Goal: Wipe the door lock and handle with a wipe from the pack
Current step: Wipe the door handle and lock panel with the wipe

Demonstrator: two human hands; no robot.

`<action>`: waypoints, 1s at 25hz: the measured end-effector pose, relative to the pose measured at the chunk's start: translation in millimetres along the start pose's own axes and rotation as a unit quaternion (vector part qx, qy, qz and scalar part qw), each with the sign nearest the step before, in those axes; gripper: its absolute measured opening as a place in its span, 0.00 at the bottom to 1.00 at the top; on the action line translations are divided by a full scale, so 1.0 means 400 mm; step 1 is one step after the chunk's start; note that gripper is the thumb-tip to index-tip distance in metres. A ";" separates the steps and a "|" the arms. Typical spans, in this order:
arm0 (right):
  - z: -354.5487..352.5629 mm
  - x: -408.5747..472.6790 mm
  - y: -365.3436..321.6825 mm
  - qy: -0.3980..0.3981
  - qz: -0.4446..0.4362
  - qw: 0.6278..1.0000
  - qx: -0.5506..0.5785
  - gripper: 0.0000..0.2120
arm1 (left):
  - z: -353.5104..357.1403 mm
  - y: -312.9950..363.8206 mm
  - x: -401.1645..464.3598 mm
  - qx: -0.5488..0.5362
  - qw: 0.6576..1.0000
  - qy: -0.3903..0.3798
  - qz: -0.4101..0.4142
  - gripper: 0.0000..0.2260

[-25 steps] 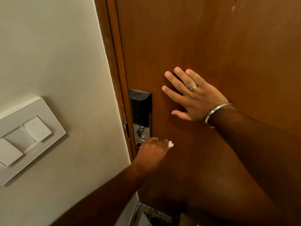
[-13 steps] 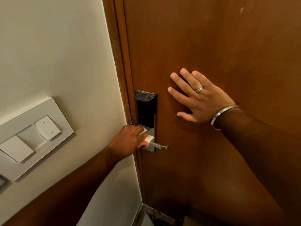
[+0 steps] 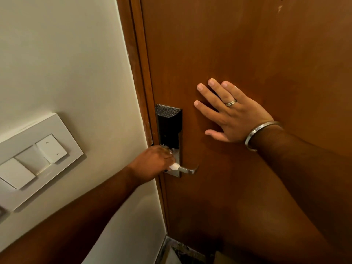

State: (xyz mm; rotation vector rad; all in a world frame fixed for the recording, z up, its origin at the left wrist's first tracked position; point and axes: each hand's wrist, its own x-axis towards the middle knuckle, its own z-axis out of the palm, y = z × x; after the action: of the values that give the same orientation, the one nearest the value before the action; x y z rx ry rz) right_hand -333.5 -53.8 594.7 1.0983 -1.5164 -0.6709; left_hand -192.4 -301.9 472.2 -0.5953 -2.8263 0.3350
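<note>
The left hand is curled around a small wad of white wipe, its fingers clenched on it and pressing it against the base of the slim silver metal lever handle. Only a corner of the wipe shows past the fingertips; the rest is hidden inside the grip. The handle's free end runs on beyond those fingertips, toward the door's middle. Just above the knuckles rises the tall black-and-silver electronic door lock, mounted on the brown wooden door.

The right hand lies flat on the door, fingers spread and released, grasping nothing, its fingertips near the lock's upper edge but apart from it. It wears a silver ring, and a silver bangle circles the wrist. Behind the left forearm, a white switch plate sits on the cream wall.
</note>
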 end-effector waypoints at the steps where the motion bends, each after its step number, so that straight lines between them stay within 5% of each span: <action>1: 0.000 0.001 0.000 -0.001 -0.001 1.000 0.000 0.40 | 0.001 0.019 0.015 0.000 1.000 -0.021 -0.008 0.13; 7: -0.002 0.002 0.000 0.009 0.003 1.000 -0.005 0.41 | 0.038 0.137 0.077 -0.049 0.996 -0.033 -0.061 0.13; 13: 0.003 0.002 -0.002 0.007 0.007 1.000 -0.001 0.40 | -0.014 -0.010 -0.021 0.051 0.998 -0.010 -0.030 0.17; 16: 0.002 0.001 -0.004 0.005 0.006 1.000 0.001 0.40 | 0.000 0.102 0.060 0.036 0.999 -0.022 -0.021 0.14; 19: 0.000 0.001 -0.003 0.001 0.003 1.000 0.009 0.40 | 0.020 0.204 0.133 -0.025 0.995 -0.007 -0.097 0.18; 25: 0.001 0.000 -0.002 0.003 0.002 1.000 0.006 0.40 | -0.004 0.048 -0.004 -0.034 0.997 0.022 -0.073 0.10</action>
State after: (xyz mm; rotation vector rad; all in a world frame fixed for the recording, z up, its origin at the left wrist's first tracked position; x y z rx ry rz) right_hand -333.8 -54.2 593.9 1.1054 -1.5179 -0.6567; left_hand -183.6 -285.2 468.4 -0.4017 -2.8278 0.1964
